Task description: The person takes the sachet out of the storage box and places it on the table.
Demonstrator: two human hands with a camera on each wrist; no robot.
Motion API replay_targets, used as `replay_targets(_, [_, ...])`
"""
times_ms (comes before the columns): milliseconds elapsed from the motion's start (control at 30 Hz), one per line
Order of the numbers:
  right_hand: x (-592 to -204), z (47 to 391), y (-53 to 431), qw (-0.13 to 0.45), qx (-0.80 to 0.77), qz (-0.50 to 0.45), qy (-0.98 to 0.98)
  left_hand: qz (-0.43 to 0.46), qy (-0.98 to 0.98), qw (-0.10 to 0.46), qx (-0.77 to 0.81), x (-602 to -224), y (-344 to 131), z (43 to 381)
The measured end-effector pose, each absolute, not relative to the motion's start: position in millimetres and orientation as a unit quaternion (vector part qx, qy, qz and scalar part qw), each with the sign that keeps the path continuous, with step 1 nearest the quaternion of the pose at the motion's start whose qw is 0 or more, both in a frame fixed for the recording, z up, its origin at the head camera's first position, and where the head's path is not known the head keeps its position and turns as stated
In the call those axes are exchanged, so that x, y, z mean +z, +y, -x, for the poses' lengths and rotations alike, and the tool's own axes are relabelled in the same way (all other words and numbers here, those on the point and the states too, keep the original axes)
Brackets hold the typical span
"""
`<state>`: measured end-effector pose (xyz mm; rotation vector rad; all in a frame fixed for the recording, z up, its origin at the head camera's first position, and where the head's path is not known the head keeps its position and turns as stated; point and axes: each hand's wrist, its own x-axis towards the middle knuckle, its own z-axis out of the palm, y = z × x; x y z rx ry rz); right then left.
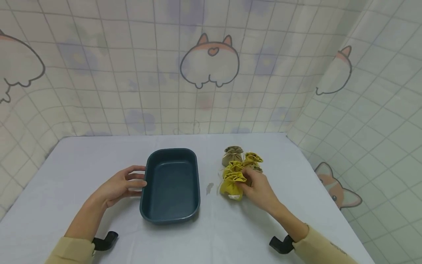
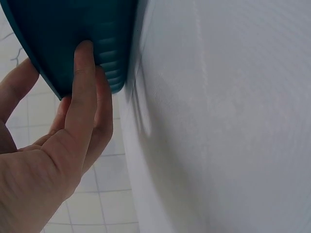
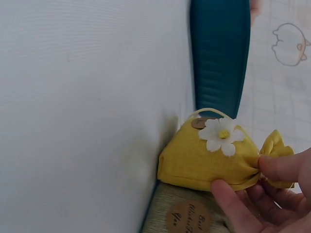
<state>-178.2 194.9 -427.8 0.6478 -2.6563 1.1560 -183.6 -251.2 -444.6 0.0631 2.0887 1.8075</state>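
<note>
A dark teal rectangular tray (image 1: 169, 216) stands on the white-covered table. My left hand (image 1: 123, 185) is at its left side, the fairly straight fingers touching the outer wall and rim; the left wrist view shows one fingertip flat against the teal wall (image 2: 109, 53). To the right, my right hand (image 1: 258, 189) pinches the gathered neck of a yellow drawstring pouch (image 3: 209, 160) between thumb and fingers. That pouch bears a white flower with a yellow centre. Next to it lies a brownish pouch (image 3: 165, 208) with a round printed tag, partly hidden by the hand.
Behind the pinched pouch stand more yellow pouches (image 1: 252, 158) and a brownish pouch (image 1: 232, 157). A grey mark (image 1: 209, 188) shows on the tablecloth (image 1: 227, 234) between tray and pouches. A patterned curtain (image 1: 158, 91) hangs along the table's back and sides.
</note>
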Motion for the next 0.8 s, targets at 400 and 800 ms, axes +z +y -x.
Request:
replay_targets(400, [-436, 186, 191, 0.109, 0.354, -0.203, -0.907, -0.021, 0.74, 0.188, 0.646, -447, -251, 183])
replay_targets(800, [-435, 189, 194, 0.109, 0.376, -0.211, -0.896, -0.025, 0.742, 0.184, 0.644, -446, -252, 183])
